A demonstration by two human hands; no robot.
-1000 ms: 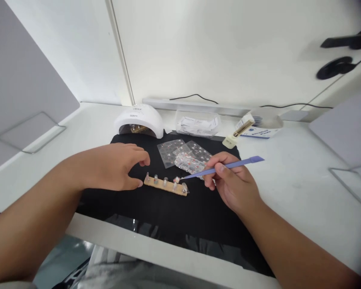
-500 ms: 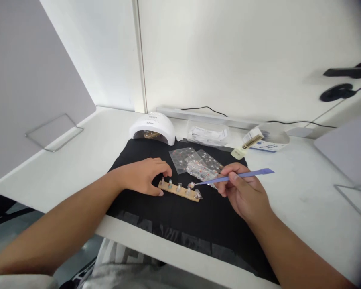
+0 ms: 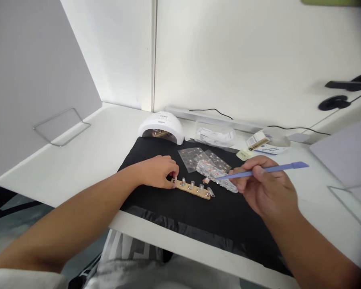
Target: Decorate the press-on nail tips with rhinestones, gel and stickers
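On the black cloth lies a wooden nail stand [image 3: 195,192] carrying a row of clear nail tips. My left hand [image 3: 159,172] is closed at its left end, thumb and fingertips pinching around the end nail tip [image 3: 175,180]. My right hand [image 3: 266,182] holds a slim purple nail tool [image 3: 276,168] between thumb and fingers, its narrow end pointing left. At that narrow end is a small white and orange piece [image 3: 206,180], just above the stand's right half. Behind the stand lie clear sticker sheets [image 3: 192,157] and a crinkled silvery packet [image 3: 209,168], partly behind the tool.
A white nail lamp [image 3: 161,123] stands at the back left with another stand inside. Along the back are a clear tray of packets [image 3: 215,136], a small box [image 3: 257,139] and a pale yellow item [image 3: 243,155]. The black cloth [image 3: 174,216] covers the desk's middle.
My left hand has closed from a spread pose onto the stand's left end. My right hand has drawn right with the tool, and the small piece has moved away from the nail tips. The view has shifted.
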